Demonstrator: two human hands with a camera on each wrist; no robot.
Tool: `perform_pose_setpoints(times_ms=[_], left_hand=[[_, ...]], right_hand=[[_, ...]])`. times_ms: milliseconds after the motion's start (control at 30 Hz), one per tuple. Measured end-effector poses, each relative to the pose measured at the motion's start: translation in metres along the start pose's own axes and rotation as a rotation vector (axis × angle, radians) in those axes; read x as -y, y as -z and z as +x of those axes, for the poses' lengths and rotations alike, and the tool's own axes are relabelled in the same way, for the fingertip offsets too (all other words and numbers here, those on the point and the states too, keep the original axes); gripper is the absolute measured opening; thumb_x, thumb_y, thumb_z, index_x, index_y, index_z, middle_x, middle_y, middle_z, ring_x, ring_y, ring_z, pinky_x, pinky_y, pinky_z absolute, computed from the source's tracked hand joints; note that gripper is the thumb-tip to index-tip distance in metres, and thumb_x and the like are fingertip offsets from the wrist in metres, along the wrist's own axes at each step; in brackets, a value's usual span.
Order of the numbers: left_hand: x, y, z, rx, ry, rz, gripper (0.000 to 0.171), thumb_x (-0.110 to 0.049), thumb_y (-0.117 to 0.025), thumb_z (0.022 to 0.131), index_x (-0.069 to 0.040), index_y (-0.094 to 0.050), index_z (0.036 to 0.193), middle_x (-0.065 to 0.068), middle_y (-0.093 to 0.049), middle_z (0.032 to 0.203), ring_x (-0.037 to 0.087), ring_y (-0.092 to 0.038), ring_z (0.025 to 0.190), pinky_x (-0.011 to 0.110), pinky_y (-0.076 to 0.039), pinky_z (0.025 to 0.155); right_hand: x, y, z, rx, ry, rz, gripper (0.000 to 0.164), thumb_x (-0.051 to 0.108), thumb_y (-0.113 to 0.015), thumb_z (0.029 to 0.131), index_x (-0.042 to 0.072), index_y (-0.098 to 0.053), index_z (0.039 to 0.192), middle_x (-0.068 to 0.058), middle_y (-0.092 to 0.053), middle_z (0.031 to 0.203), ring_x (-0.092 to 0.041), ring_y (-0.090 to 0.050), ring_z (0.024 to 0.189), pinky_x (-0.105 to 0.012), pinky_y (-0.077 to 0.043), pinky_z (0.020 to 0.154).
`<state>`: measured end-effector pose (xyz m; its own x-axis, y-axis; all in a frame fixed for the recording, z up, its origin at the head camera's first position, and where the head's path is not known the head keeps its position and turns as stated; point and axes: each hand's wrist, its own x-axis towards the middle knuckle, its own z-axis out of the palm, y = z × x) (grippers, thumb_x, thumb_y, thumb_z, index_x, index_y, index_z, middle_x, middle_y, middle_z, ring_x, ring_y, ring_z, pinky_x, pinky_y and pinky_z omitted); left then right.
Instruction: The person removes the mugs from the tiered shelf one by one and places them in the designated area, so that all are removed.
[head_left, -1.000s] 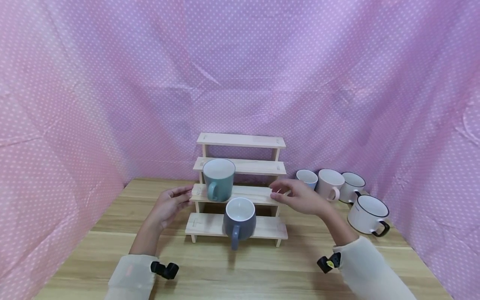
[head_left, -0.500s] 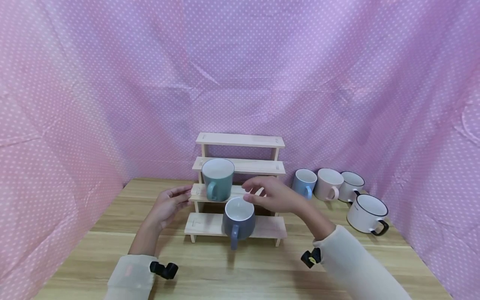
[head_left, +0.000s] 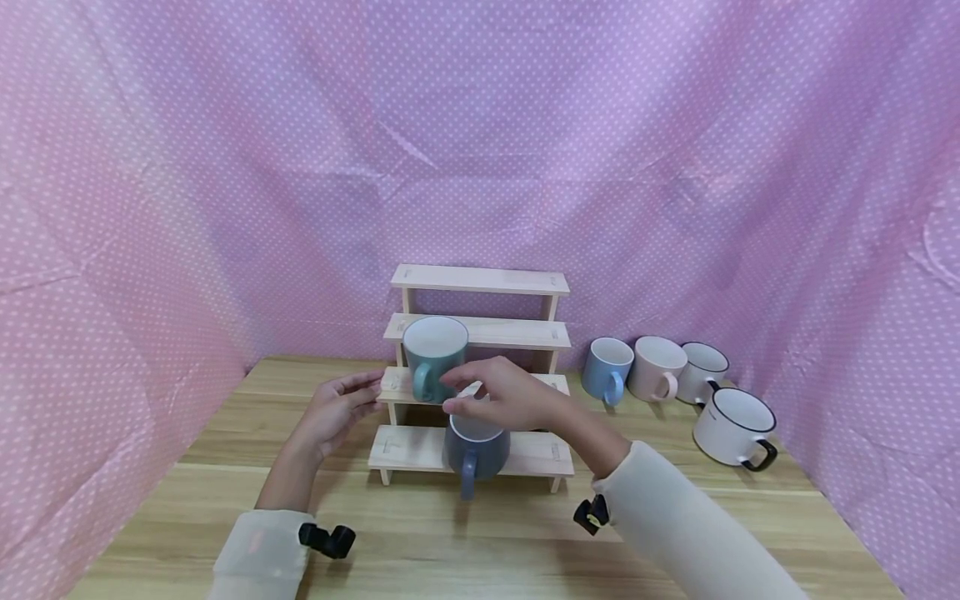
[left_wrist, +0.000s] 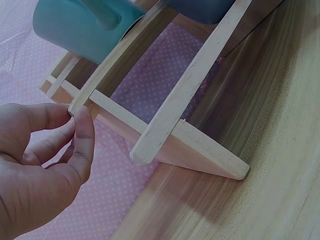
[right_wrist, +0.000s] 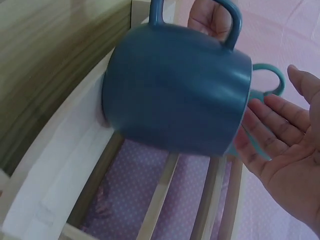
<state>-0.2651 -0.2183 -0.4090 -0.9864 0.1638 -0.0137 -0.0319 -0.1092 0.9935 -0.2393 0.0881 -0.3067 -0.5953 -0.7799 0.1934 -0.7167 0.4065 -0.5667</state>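
A pink and purple cloth (head_left: 480, 125) with white dots hangs behind the bench (head_left: 210, 450) and at its two sides. On the bench there is a wooden stand (head_left: 480, 279), which has four steps. Two cream sleeves (head_left: 690, 517) are at the near side. The left grip (head_left: 341, 412), a bare hand, pinches the end of the second step from the bottom, between thumb and fingers. The right grip (head_left: 502, 396), also bare, is spread and hangs above the grey mug (head_left: 480, 454); its fingertips are near the green mug (head_left: 446, 367), but I cannot tell if they touch it. The grey mug stands upright on the lowest step, near the middle, handle toward the person. The green mug stands upright on the second step, toward the left end. Right of the stand, on the bench, are a front white mug (head_left: 723, 435) with black rim, a rear white mug (head_left: 690, 387), a pink mug (head_left: 647, 379) and a blue mug (head_left: 598, 379). At each cuff sits a small black device (head_left: 326, 540).
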Motion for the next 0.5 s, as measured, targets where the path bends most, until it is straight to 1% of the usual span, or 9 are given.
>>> perform_pose_setpoints(times_ms=[67,133,233,433,500], left_hand=[[0.000,0.000,0.000,0.002,-0.001,-0.003,0.046,0.003,-0.053,0.104,0.015,-0.041,0.146,0.010,-0.059,0.126,0.008,-0.063,0.104,0.023,-0.058,0.092],[0.000,0.001,0.000,0.001,-0.001,-0.006,0.046,0.003,-0.053,0.104,0.015,-0.041,0.146,0.010,-0.059,0.127,0.008,-0.063,0.104,0.023,-0.058,0.092],[0.000,0.001,0.000,0.001,0.001,-0.009,0.046,0.003,-0.053,0.103,0.015,-0.041,0.146,0.010,-0.059,0.127,0.009,-0.063,0.104,0.023,-0.058,0.092],[0.000,0.001,0.000,0.002,0.003,-0.012,0.047,0.003,-0.054,0.103,0.014,-0.041,0.146,0.010,-0.058,0.127,0.009,-0.063,0.104,0.023,-0.057,0.093],[0.000,0.001,0.001,-0.001,0.003,-0.016,0.047,0.003,-0.054,0.103,0.015,-0.041,0.146,0.009,-0.058,0.126,0.009,-0.063,0.103,0.023,-0.057,0.092]], right_hand=[[0.001,-0.004,0.004,0.006,0.008,0.015,0.046,0.029,-0.065,0.103,-0.002,-0.062,0.136,-0.013,-0.067,0.133,-0.026,-0.065,0.119,-0.038,-0.060,0.093],[0.000,-0.007,0.008,0.007,0.016,0.028,0.045,0.028,-0.065,0.103,-0.001,-0.063,0.136,-0.012,-0.067,0.134,-0.025,-0.065,0.119,-0.032,-0.060,0.092],[-0.001,-0.011,0.013,0.005,0.004,0.058,0.042,0.027,-0.065,0.102,0.001,-0.064,0.136,-0.010,-0.067,0.134,-0.023,-0.065,0.120,-0.026,-0.059,0.091],[-0.004,-0.015,0.018,0.008,-0.050,0.125,0.038,0.026,-0.068,0.101,0.006,-0.067,0.134,-0.003,-0.069,0.131,-0.017,-0.065,0.119,-0.031,-0.059,0.093],[-0.005,-0.016,0.019,0.019,-0.060,0.143,0.038,0.025,-0.068,0.101,0.009,-0.067,0.134,0.001,-0.070,0.129,-0.016,-0.066,0.115,-0.031,-0.059,0.092]])
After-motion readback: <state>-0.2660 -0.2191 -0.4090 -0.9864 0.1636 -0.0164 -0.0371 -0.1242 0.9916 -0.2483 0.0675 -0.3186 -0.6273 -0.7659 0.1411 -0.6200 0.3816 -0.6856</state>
